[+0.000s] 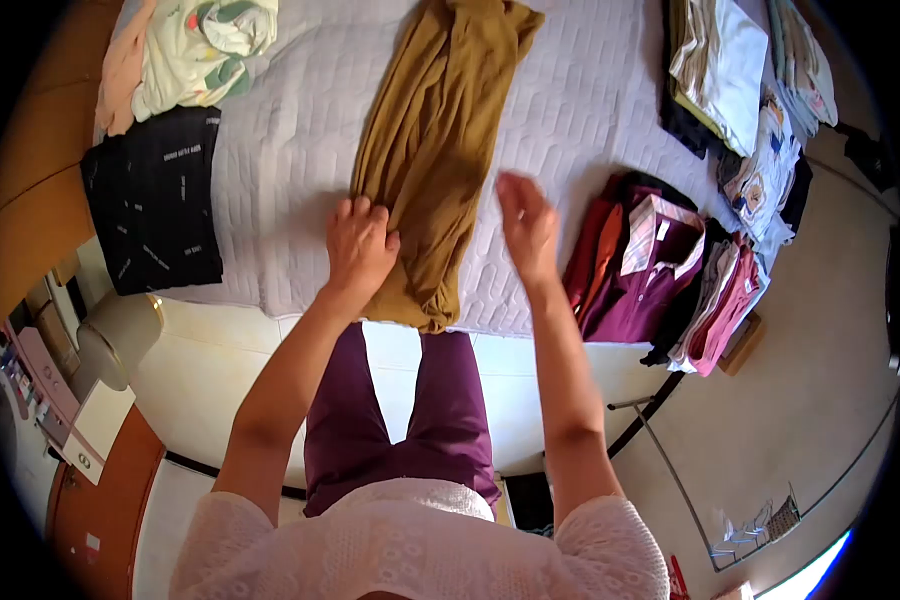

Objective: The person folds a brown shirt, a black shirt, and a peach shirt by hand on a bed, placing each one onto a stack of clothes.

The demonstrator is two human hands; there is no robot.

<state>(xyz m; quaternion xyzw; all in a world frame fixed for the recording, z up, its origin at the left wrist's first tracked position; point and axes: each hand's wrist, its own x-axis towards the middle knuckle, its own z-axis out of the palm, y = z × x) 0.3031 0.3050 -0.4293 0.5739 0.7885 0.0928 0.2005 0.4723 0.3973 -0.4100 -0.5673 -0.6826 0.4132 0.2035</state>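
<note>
A long mustard-brown garment point(435, 150) lies lengthwise on the quilted bed point(280, 180), its near end at the bed's front edge. My left hand point(361, 248) rests on the garment's left edge near that end, its fingers curled onto the cloth. To the right of the garment, my right hand point(528, 222) is raised over the bed, slightly blurred, with its fingers bent together and no cloth visible in them.
A folded black cloth point(155, 200) lies at the left, below a pale printed garment point(205, 50). On the right are a maroon shirt point(660, 260), folded pink clothes point(725, 310) and a white stack point(725, 75). A wire rack point(710, 540) stands at the lower right.
</note>
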